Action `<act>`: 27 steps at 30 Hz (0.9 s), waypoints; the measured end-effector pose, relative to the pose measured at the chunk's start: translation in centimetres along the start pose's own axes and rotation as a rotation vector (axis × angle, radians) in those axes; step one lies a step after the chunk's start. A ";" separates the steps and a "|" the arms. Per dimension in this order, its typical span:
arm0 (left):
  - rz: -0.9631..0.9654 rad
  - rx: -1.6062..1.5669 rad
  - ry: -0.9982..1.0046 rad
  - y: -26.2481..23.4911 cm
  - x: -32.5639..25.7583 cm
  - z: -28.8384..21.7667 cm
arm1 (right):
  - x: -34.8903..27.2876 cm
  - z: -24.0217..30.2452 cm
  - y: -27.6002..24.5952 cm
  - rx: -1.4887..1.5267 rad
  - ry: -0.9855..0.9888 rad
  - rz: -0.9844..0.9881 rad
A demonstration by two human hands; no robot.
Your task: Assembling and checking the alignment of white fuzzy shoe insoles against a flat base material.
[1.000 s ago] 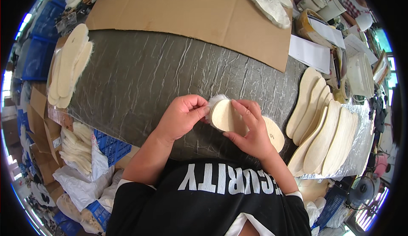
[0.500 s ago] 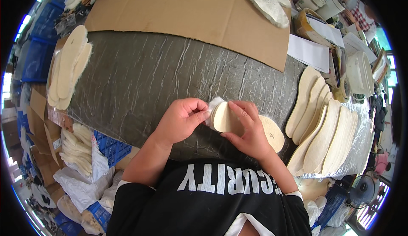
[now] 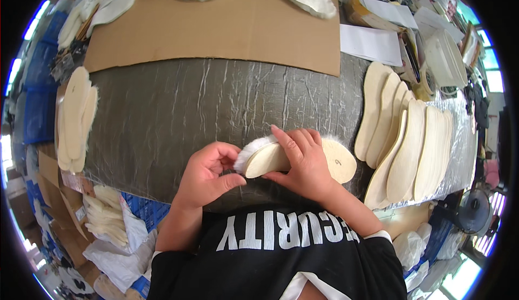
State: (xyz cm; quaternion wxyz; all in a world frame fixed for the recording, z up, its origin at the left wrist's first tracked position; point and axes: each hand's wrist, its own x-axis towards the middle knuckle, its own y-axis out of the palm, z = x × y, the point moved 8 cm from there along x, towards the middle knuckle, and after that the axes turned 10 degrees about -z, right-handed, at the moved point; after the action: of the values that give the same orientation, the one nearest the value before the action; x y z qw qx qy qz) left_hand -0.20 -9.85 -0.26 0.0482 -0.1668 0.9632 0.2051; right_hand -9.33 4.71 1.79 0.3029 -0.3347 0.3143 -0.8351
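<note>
A cream insole (image 3: 265,159) with white fluffy fleece along its far edge lies across the near part of the dark table. My right hand (image 3: 305,165) is wrapped over its middle, fingers on the far side and thumb on the near side. The wider end (image 3: 339,162), with a small handwritten mark, shows to the right of that hand. At the insole's left end is my left hand (image 3: 211,171), fingers curled and thumb apart, close to the fluff. A gap shows between its thumb and fingers; whether a fingertip touches the fleece, I cannot tell.
Several cream insoles (image 3: 411,154) fan out at the right. A smaller stack (image 3: 78,121) lies at the left edge. Beyond the plastic-covered table top (image 3: 162,116), a cardboard sheet (image 3: 216,35) carries white insoles. Paper (image 3: 370,45) and tubs (image 3: 446,57) stand far right.
My left hand has loosened its pinch on the fleece edge and moved slightly left. The insole has turned flatter, showing more of its left end. The view has shifted.
</note>
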 end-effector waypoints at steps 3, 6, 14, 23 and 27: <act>-0.062 0.234 -0.034 0.0 0.0 0.2 | -0.3 0.5 -0.3 -0.076 -0.042 -0.002; -0.003 0.479 0.128 -0.7 0.4 0.1 | -0.2 0.4 -1.1 -0.052 -0.019 -0.039; -0.010 0.466 0.176 -0.5 0.3 -0.3 | 0.6 -0.6 -2.4 0.035 0.058 -0.025; -0.041 0.378 0.094 -1.0 0.3 0.5 | 1.1 0.4 -2.0 0.072 0.041 0.057; 0.015 0.451 0.161 -0.4 0.4 0.1 | 1.5 0.9 -1.8 0.103 0.031 0.044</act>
State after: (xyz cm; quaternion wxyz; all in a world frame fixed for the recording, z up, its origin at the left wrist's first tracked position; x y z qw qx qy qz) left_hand -0.40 -10.32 -0.54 0.0059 -0.1606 0.9866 -0.0289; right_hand -10.08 4.45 4.17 0.3329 -0.2987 0.2828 -0.8485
